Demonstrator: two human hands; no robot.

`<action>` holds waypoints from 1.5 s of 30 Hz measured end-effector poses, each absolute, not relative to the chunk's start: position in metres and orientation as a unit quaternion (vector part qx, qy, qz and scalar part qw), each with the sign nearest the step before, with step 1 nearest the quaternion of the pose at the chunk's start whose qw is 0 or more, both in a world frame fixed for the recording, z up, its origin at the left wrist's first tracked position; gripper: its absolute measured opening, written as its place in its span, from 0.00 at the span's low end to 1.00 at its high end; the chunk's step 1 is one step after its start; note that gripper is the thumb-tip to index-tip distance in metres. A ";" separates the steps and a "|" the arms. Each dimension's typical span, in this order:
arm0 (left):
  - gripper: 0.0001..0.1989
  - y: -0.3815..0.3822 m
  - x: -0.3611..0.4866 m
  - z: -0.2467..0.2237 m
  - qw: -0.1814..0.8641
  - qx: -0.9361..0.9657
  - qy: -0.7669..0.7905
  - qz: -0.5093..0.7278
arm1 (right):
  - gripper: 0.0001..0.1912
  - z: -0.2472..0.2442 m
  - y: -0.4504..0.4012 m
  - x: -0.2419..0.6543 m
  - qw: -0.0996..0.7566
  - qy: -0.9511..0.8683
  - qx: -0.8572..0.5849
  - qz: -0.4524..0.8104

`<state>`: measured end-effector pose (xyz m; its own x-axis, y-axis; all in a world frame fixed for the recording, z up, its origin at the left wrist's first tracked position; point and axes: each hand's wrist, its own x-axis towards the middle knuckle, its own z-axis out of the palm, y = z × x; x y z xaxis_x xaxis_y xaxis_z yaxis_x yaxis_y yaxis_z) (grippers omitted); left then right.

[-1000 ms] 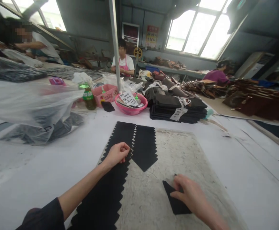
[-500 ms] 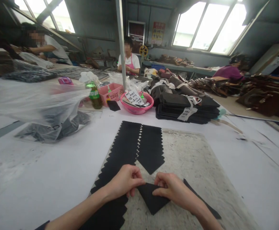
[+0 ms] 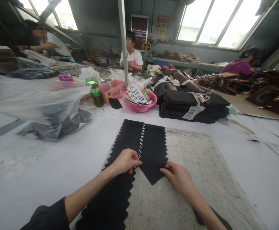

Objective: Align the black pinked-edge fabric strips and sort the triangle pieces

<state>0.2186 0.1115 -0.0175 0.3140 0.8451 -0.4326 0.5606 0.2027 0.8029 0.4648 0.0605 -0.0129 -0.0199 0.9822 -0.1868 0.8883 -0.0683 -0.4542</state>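
Observation:
A black piece with a pointed lower end [image 3: 152, 174], flat like leather or fabric, lies at the near end of a short row of overlapped black pieces [image 3: 154, 139] with a saw-toothed edge. My left hand [image 3: 127, 161] pinches its left corner, with thumb and fingertips together. On its right corner my right hand [image 3: 174, 172] is closed in a pinch. A longer row of black pieces [image 3: 110, 195] runs along the left, partly under my left hand and forearm. Beneath my right forearm lies another black piece [image 3: 200, 217], partly hidden.
The rows lie on a grey, worn board [image 3: 189, 153] on the white table. Behind stand a pink basin [image 3: 139, 107], a pink box [image 3: 113, 91], a green-labelled bottle [image 3: 96, 94] and a tied black stack [image 3: 192, 107]. Plastic-wrapped goods [image 3: 55, 124] lie left. Several people sit farther back.
Both hands have moved away from me with the pointed black piece, from the bare board up to the short row's near end. The camera view has shifted slightly.

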 end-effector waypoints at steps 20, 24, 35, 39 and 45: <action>0.08 0.125 0.220 -0.017 0.597 0.574 0.549 0.106 | 0.15 -0.028 0.072 0.478 0.109 -0.574 -0.703 0.406; 0.07 0.122 0.224 -0.019 0.570 0.585 0.567 0.107 | 0.14 -0.025 0.070 0.474 0.103 -0.585 -0.720 0.358; 0.10 0.118 0.222 -0.026 0.549 0.606 0.566 0.108 | 0.11 -0.019 0.068 0.471 0.105 -0.576 -0.736 0.341; 0.10 0.117 0.222 -0.027 0.540 0.610 0.570 0.105 | 0.11 -0.020 0.069 0.472 0.107 -0.581 -0.733 0.336; 0.10 0.116 0.221 -0.032 0.533 0.620 0.564 0.115 | 0.09 -0.022 0.068 0.473 0.096 -0.595 -0.727 0.328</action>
